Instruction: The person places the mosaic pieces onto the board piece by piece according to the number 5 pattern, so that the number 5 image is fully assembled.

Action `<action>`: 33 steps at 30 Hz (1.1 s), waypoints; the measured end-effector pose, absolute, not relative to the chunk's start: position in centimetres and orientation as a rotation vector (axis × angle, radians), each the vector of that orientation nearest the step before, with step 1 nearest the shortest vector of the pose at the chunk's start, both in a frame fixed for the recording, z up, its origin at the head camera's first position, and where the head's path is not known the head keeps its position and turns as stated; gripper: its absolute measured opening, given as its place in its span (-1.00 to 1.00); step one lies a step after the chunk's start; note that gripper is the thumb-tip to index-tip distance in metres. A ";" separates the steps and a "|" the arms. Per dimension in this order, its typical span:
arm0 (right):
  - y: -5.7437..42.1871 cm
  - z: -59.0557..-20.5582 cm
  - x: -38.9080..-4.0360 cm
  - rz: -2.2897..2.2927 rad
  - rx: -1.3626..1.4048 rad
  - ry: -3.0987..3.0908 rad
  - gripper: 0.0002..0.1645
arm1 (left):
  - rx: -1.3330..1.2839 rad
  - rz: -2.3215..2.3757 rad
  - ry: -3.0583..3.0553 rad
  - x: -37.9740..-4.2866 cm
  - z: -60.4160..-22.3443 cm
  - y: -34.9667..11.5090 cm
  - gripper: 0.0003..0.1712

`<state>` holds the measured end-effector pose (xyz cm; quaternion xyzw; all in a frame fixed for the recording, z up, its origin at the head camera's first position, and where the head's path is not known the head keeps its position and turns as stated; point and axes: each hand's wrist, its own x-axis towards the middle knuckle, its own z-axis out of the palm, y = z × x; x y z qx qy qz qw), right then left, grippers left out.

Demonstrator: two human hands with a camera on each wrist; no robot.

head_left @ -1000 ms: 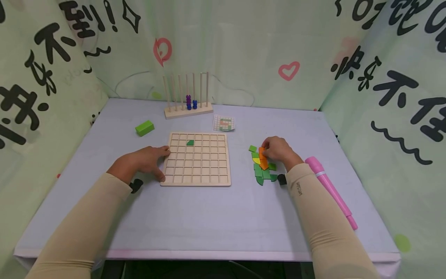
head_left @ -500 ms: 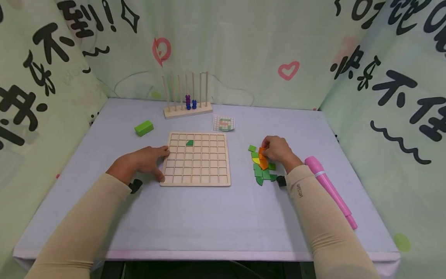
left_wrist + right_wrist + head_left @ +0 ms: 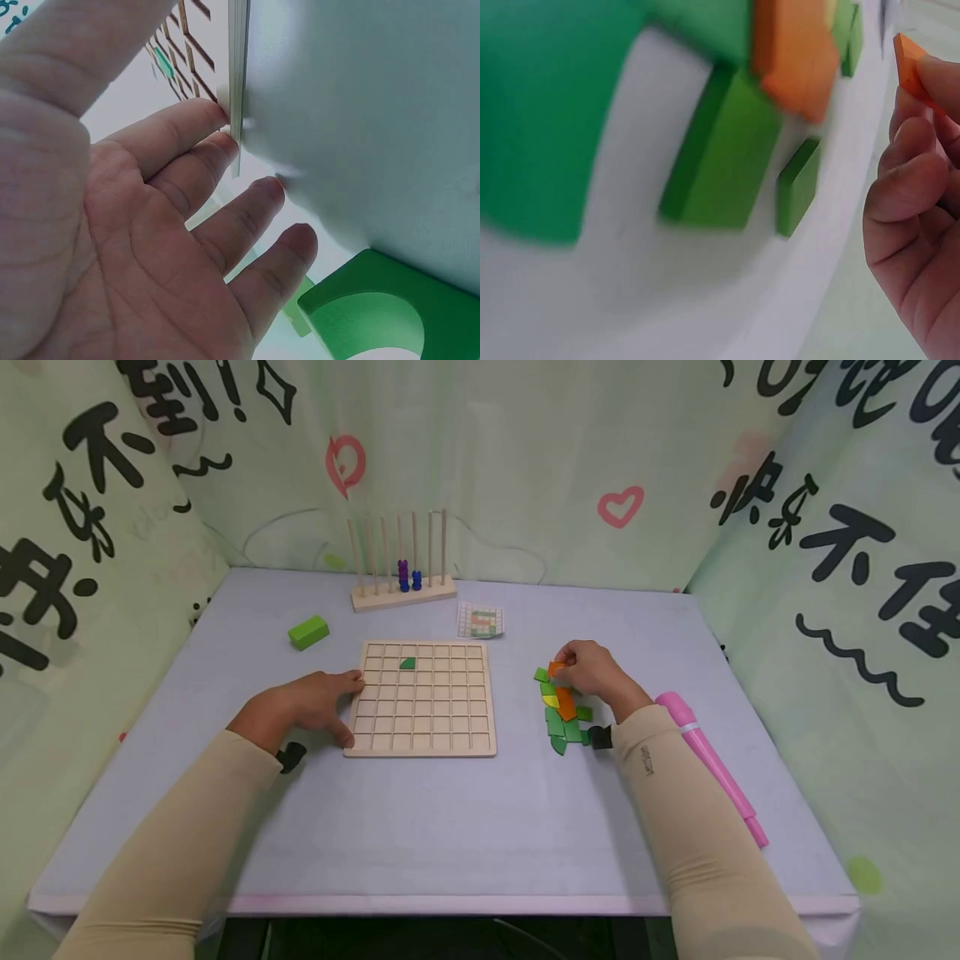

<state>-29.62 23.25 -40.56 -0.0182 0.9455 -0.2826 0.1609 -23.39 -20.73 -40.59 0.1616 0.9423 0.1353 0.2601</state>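
The right hand (image 3: 596, 672) has its fingers nearly closed, thumb and fingertips pinching a small orange tile (image 3: 906, 64). Close beside those fingers, on the person's side of them, lies a loose cluster on the desk (image 3: 420, 835): green tiles (image 3: 573, 729), a yellow tile (image 3: 551, 701) and more orange. The left hand (image 3: 311, 703) is spread, its fingers loosely extended and touching the left edge of a gridded wooden board (image 3: 427, 750), which lies just right of them; one green piece (image 3: 408, 663) sits in a far row. To the right of the pinching fingers, along the forearm, is a pink stick (image 3: 712, 760). Ahead of the left fingers rests a green block (image 3: 308, 632). Beyond the board, ahead of and between both hands, lies a patterned card (image 3: 480, 621), and farthest off stands a peg rack (image 3: 403, 598) with purple and blue beads.
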 end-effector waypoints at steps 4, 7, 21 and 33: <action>21.4 -40.1 -29.9 -0.839 -0.060 2.650 -0.71 | 0.426 0.375 2.554 -23.3 -40.5 -20.8 0.24; 19.7 -40.1 -30.0 -0.873 -0.073 2.616 -0.74 | 0.425 0.383 2.552 -23.4 -40.6 -20.8 0.24; 11.5 -40.9 -30.2 -0.972 -0.282 2.539 -0.84 | 0.405 0.398 2.550 -23.5 -41.1 -20.9 0.24; 5.3 -40.6 -30.3 -0.850 -0.456 2.554 -0.88 | 0.401 0.397 2.555 -23.6 -41.1 -20.9 0.23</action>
